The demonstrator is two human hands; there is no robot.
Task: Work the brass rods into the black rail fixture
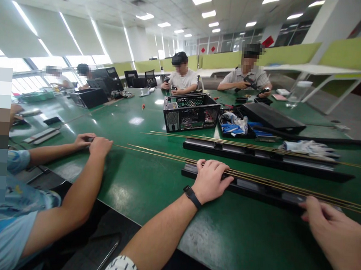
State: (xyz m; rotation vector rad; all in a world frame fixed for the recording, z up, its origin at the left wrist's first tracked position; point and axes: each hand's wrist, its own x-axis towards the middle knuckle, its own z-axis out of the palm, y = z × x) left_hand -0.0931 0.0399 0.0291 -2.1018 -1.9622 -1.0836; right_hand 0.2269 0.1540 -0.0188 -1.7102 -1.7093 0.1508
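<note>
Head view: toward the left end of the green worktop's (146, 186) near edge, a co-worker's hands (94, 142) hold a small dark thing, with pale bars (42, 135) lying behind. The near edge slants down from there and runs under the person's left arm (162, 227). A wide stretch of green shows between the co-worker and the front rail (250, 190), so there is room to move. An open black case (173, 120) sits farther back, with metal parts inside. The left hand (210, 177) is clamped over the front rail, well in from the near edge, its fingers bent across thin gold rods (269, 180). These rods lie along the rail and poke out past its left end. Just behind is the back rail (243, 155), with more rods (356, 165) on it. Right of the case, a black tray (247, 133) holds blue and white gloves (236, 125). Pale gloves (311, 149) lie behind the back rail. The right hand (330, 225) has its thumb at the front rail's near side; I cannot tell if it pinches.
</note>
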